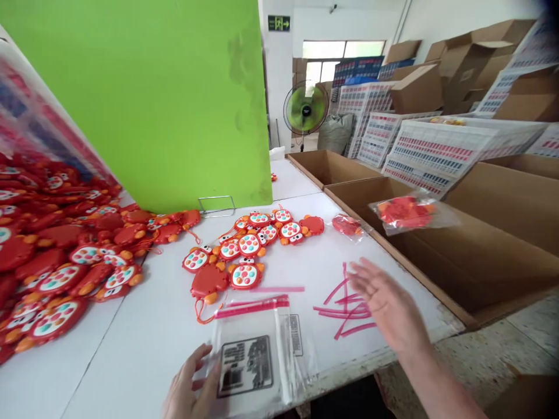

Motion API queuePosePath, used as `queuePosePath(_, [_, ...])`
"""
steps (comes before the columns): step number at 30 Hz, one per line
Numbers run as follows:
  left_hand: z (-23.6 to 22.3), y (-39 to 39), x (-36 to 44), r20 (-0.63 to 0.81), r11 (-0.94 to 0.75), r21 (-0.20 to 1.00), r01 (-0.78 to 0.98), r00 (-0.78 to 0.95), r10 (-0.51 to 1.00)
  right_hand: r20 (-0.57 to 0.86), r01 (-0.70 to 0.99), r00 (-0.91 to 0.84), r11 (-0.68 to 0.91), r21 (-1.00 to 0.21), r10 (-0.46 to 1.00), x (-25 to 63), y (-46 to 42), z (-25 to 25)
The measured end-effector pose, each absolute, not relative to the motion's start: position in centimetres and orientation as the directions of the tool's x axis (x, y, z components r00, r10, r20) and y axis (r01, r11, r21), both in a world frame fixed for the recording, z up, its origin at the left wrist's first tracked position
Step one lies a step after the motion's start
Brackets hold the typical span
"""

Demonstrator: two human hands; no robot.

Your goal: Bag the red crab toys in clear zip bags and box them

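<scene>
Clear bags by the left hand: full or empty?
Empty, as far as shows: the clear bags lie flat beneath the fingers of the left hand, with nothing bulging inside.

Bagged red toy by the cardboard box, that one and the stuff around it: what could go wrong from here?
The bagged red toy shows over the open cardboard box with no hand on it; it might catch the rim or miss.

Another bagged toy lies near the table's box-side edge, where a passing arm could knock it off.

The clear bags under the left hand reach the table's near edge, so they may slide off.
</scene>
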State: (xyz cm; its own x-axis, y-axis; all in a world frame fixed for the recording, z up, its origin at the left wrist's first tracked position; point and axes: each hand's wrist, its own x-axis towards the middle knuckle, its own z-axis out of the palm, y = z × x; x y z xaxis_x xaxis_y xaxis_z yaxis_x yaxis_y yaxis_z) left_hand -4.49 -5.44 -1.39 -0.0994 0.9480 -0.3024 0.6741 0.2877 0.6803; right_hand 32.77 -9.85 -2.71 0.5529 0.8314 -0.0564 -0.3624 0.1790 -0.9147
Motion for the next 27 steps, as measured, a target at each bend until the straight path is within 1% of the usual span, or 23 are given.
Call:
queuePosePath(2, [-0.7,-5.7,-3.2,-0.318,0.311,0.719,0.621,-0.105,0.942,-0.095,-0.224,0.33,-0.02,-0.974,0.939,29.0,-10.3,-3.5])
queuePosePath(3, [-0.5,-5.8,-2.6,-0.315,0.309,0.733,0.605,-0.1,0.944,-0.09,-0.131,0.24,-0.06,-0.99,0.967,27.2,-10.6,-3.9])
queuePosePath(4, [-0.4,-5.9,-2.1,-0.31,0.301,0.746,0.594,-0.09,0.947,-0.069,-0.04,0.17,-0.063,-0.997,0.983,25.7,-10.9,-4.3])
queuePosePath(7, [-1.1,-6.3,-0.7,-0.269,0.251,0.784,0.568,-0.053,0.962,0.014,0.169,0.061,0.003,-0.986,0.998,22.9,-11.3,-5.1])
queuePosePath(10, [-2.6,-6.8,0.2,-0.196,0.148,0.805,0.574,0.022,0.98,0.066,0.312,0.026,0.054,-0.948,0.997,22.7,-11.3,-5.7])
queuePosePath(13, [-4.1,-7.0,0.4,-0.112,-0.023,0.764,0.645,0.167,0.979,0.136,0.446,0.002,0.121,-0.887,0.991,24.1,-11.0,-6.3])
queuePosePath(15, [-4.5,-6.7,0.4,-0.014,-0.171,0.704,0.69,0.255,0.967,0.19,0.527,-0.023,0.173,-0.832,0.982,25.7,-10.5,-6.3])
queuePosePath(18, [-4.3,-5.5,1.1,0.148,-0.357,0.605,0.712,0.34,0.929,0.309,0.649,0.004,0.233,-0.724,0.951,29.7,-8.6,-5.5])
queuePosePath(20, [-3.8,-4.6,2.3,0.2,-0.419,0.579,0.699,0.376,0.905,0.401,0.729,0.073,0.226,-0.646,0.913,33.4,-6.2,-4.6])
queuePosePath(21, [-3.6,-4.1,3.2,0.208,-0.436,0.578,0.69,0.392,0.896,0.433,0.764,0.118,0.197,-0.614,0.893,35.5,-4.8,-4.2])
queuePosePath(22, [-3.4,-3.7,4.1,0.206,-0.445,0.577,0.684,0.406,0.89,0.467,0.801,0.16,0.162,-0.576,0.87,37.6,-3.1,-3.9])
queuePosePath(24, [-3.3,-2.8,6.0,0.17,-0.436,0.56,0.704,0.418,0.892,0.486,0.863,0.199,0.082,-0.498,0.851,41.5,0.4,-3.7])
queuePosePath(25, [-3.3,-2.4,6.9,0.134,-0.415,0.535,0.736,0.411,0.902,0.462,0.884,0.238,0.007,-0.468,0.854,43.1,2.1,-3.9])
queuePosePath(27, [-3.4,-1.8,8.2,0.063,-0.353,0.447,0.822,0.365,0.929,0.349,0.889,0.355,-0.197,-0.413,0.867,45.4,4.9,-4.8])
